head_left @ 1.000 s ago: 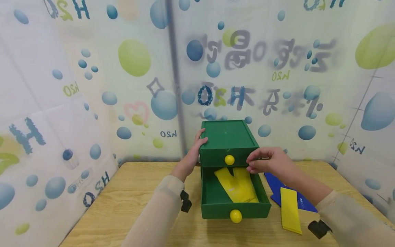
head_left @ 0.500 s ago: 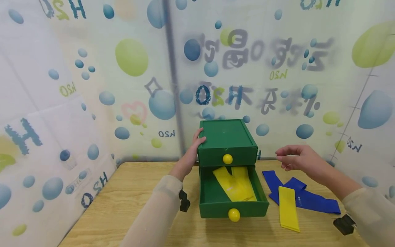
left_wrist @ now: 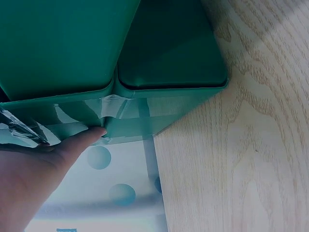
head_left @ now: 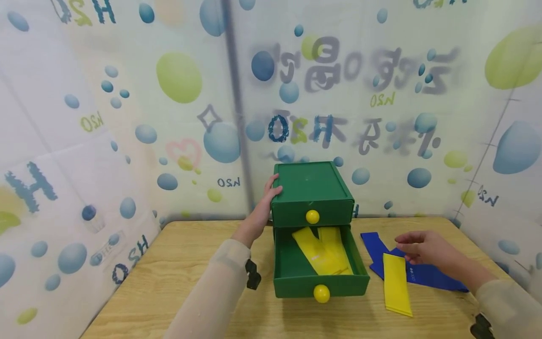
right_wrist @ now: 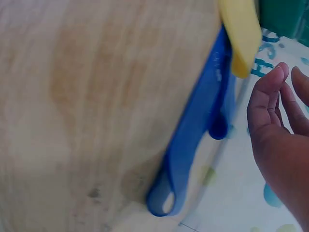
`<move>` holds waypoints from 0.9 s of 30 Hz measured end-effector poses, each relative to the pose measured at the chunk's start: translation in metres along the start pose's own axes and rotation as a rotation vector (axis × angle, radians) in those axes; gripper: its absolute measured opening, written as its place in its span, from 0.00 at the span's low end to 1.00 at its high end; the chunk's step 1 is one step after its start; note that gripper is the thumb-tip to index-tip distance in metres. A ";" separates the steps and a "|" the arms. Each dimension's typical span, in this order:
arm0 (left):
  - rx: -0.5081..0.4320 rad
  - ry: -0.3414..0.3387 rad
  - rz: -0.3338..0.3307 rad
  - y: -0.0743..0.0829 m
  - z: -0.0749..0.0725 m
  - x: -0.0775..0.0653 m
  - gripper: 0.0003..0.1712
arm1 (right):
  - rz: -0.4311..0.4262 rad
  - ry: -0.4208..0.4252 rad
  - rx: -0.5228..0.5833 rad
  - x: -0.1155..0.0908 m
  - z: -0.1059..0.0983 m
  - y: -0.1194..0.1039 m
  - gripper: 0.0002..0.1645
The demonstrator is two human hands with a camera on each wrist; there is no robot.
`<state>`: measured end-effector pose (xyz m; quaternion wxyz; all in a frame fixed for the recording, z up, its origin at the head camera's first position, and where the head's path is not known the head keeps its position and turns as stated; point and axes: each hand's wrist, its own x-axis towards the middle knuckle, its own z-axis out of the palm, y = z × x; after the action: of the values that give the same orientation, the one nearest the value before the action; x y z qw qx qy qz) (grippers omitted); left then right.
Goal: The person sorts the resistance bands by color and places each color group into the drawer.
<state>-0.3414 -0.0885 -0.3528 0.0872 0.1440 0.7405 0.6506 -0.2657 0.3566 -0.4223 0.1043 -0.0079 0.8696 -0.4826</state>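
Note:
A green two-drawer box (head_left: 311,182) stands on the table, its lower drawer (head_left: 292,287) pulled out. Folded yellow bands (head_left: 326,259) lie inside that drawer. My left hand (head_left: 259,214) rests against the box's left side; in the left wrist view its thumb (left_wrist: 87,137) lies straight along the taped wall. To the right of the box, blue flat loop bands (head_left: 438,278) lie crossed, with a folded yellow band (head_left: 396,287) overlapping them. My right hand (head_left: 432,252) hovers low over the blue bands, fingers loosely bent, thumb and fingertips apart, holding nothing.
The upper drawer, with its yellow knob (head_left: 312,216), is closed. Another yellow knob (head_left: 322,294) juts from the lower drawer's front. A patterned curtain (head_left: 186,141) hangs behind and beside the wooden table (head_left: 182,273).
My right hand has moved right, away from the box's front corner, then down over the blue and yellow bands. My left hand stays at the box's side.

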 end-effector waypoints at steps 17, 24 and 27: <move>0.003 0.004 -0.012 -0.001 0.000 -0.001 0.36 | 0.047 0.011 -0.079 0.002 0.021 0.019 0.22; -0.005 0.003 -0.006 -0.001 -0.001 -0.001 0.36 | 0.054 0.021 -0.084 0.001 0.024 0.018 0.23; -0.008 0.003 -0.004 0.000 0.000 -0.001 0.36 | 0.053 0.029 -0.094 0.000 0.024 0.017 0.22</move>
<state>-0.3400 -0.0886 -0.3530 0.0881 0.1410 0.7383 0.6537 -0.2601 0.3459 -0.4492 0.1042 0.0173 0.8926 -0.4383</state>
